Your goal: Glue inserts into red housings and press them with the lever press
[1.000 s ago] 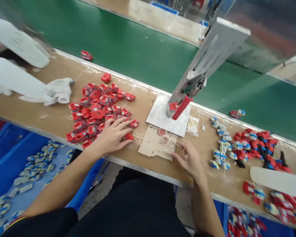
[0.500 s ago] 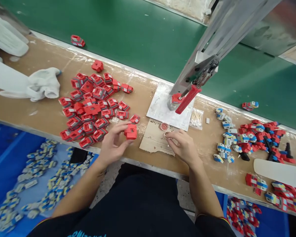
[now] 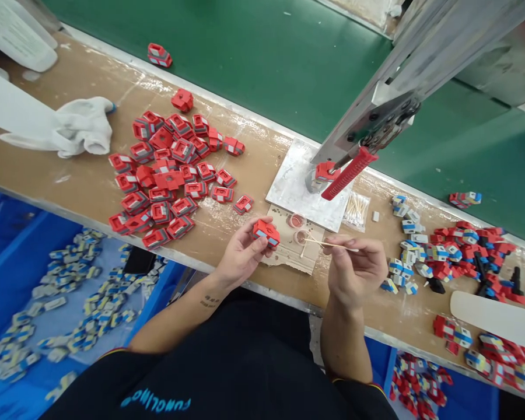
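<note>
Red plastic part point(image 3: 266, 232) pinched in left hand point(image 3: 240, 256), thin wooden stick point(image 3: 330, 244) clamped by right hand point(image 3: 354, 269), stick tip over small cup point(image 3: 300, 237), cup contents unclear

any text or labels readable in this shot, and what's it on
"FUNGLIMO" or close to it, seen upside down in light blue print on the person's black shirt; the letters are not sure.
Forearm tattoo near the left hand: too small to read.
Red parts and right hand: no readable marks.
</note>
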`<state>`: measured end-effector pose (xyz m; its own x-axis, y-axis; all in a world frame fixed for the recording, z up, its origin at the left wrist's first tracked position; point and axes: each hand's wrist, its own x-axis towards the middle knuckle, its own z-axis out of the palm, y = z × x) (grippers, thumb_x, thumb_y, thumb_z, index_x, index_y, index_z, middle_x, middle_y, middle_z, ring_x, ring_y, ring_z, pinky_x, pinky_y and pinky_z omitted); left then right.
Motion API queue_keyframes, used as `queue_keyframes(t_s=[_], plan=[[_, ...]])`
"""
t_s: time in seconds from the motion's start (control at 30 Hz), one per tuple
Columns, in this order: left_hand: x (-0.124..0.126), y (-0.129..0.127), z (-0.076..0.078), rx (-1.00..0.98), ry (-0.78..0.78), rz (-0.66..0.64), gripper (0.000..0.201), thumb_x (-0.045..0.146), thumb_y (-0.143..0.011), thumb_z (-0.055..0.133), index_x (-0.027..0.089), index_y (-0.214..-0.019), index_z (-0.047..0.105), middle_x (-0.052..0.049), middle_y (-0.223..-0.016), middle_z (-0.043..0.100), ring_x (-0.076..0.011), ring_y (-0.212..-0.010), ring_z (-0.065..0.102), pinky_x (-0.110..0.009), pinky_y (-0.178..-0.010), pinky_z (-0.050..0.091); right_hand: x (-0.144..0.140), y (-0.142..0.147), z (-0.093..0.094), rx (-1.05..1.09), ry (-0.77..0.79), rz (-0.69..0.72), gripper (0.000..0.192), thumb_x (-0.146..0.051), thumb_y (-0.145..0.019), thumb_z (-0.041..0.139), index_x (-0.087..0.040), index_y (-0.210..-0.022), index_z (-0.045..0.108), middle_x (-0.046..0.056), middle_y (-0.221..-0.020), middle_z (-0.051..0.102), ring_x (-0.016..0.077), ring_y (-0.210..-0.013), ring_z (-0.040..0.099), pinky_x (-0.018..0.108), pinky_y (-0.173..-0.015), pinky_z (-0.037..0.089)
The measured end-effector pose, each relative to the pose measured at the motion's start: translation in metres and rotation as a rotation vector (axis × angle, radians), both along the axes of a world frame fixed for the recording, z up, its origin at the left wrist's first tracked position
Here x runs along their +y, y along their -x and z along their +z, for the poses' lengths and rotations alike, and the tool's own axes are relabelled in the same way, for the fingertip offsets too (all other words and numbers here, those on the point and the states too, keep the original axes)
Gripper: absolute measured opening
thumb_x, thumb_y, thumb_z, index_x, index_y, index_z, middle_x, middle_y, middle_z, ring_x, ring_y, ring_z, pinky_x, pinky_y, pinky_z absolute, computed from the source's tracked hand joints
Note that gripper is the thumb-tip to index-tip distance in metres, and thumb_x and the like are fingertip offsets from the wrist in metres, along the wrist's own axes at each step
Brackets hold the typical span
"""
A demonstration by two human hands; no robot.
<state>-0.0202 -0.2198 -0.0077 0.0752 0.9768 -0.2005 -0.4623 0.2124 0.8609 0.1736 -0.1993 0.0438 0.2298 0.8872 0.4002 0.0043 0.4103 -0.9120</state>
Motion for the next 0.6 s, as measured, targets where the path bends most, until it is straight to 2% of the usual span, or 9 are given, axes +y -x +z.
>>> queue_keyframes(t_s=[0.07, 0.17, 0.27, 0.37, 0.43, 0.53, 0.6], plan=[[-0.002, -0.003, -0.002, 0.055, -0.126, 0.049, 0.048, 0.051, -0.090, 0.081, 0.024, -0.128, 0.068, -0.006, -0.103, 0.070, -0.0165, -0.083, 0.073, -0.028, -0.075, 0.061, -0.004, 0.007, -0.003, 0.062, 0.021, 0.012, 0.017, -0.024, -0.088, 0.085, -0.024, -0.090, 0.068, -0.002, -0.081, 0.080, 0.0172, -0.074, 0.079, 0.028, -0.064, 0.062], [-0.003, -0.002, -0.002, 0.219, -0.298, 0.104, 0.046, 0.040, -0.092, 0.082, 0.025, -0.134, 0.070, -0.007, -0.117, 0.067, -0.0178, -0.093, 0.077, -0.030, -0.086, 0.064, -0.008, 0.010, -0.007, 0.158, 0.040, 0.000, 0.017, -0.024, -0.086, 0.087, -0.024, -0.089, 0.071, -0.003, -0.077, 0.079, 0.0142, -0.072, 0.077, 0.024, -0.064, 0.063], [-0.003, 0.001, 0.001, 0.375, -0.399, 0.120, 0.056, 0.037, -0.088, 0.086, 0.024, -0.139, 0.068, -0.007, -0.116, 0.072, -0.0153, -0.087, 0.076, -0.025, -0.078, 0.063, -0.010, 0.009, -0.008, 0.169, 0.031, -0.037, 0.014, -0.029, -0.086, 0.088, -0.025, -0.090, 0.076, -0.003, -0.076, 0.079, 0.0137, -0.070, 0.076, 0.023, -0.060, 0.063], [-0.002, 0.002, 0.005, 0.544, -0.517, 0.212, 0.047, 0.032, -0.082, 0.091, 0.019, -0.123, 0.073, -0.008, -0.104, 0.079, -0.0149, -0.082, 0.075, -0.023, -0.072, 0.062, -0.014, 0.011, -0.004, 0.109, 0.004, -0.047, 0.013, -0.028, -0.089, 0.085, -0.026, -0.100, 0.079, -0.002, -0.079, 0.080, 0.0144, -0.070, 0.076, 0.026, -0.063, 0.065], [-0.001, 0.002, 0.008, 0.666, -0.614, 0.270, 0.035, 0.026, -0.080, 0.092, 0.019, -0.110, 0.076, -0.008, -0.102, 0.080, -0.0169, -0.085, 0.076, -0.026, -0.078, 0.064, -0.017, 0.016, -0.002, 0.074, -0.021, -0.018, 0.015, -0.026, -0.093, 0.081, -0.027, -0.107, 0.078, -0.002, -0.080, 0.080, 0.0151, -0.072, 0.077, 0.029, -0.068, 0.067], [-0.001, 0.002, 0.013, 0.738, -0.664, 0.254, 0.030, 0.020, -0.081, 0.088, 0.020, -0.109, 0.076, -0.009, -0.107, 0.078, -0.0207, -0.097, 0.078, -0.033, -0.089, 0.065, -0.022, 0.025, -0.003, 0.041, -0.032, 0.027, 0.014, -0.024, -0.097, 0.075, -0.028, -0.110, 0.074, -0.002, -0.083, 0.078, 0.0174, -0.075, 0.079, 0.032, -0.069, 0.068], [-0.002, 0.001, 0.016, 0.751, -0.640, 0.232, 0.028, 0.019, -0.083, 0.086, 0.019, -0.109, 0.076, -0.008, -0.105, 0.075, -0.0194, -0.094, 0.077, -0.031, -0.086, 0.065, -0.023, 0.031, -0.006, 0.026, -0.013, 0.043, 0.012, -0.025, -0.100, 0.071, -0.028, -0.111, 0.071, -0.002, -0.085, 0.076, 0.0188, -0.079, 0.081, 0.032, -0.065, 0.068]])
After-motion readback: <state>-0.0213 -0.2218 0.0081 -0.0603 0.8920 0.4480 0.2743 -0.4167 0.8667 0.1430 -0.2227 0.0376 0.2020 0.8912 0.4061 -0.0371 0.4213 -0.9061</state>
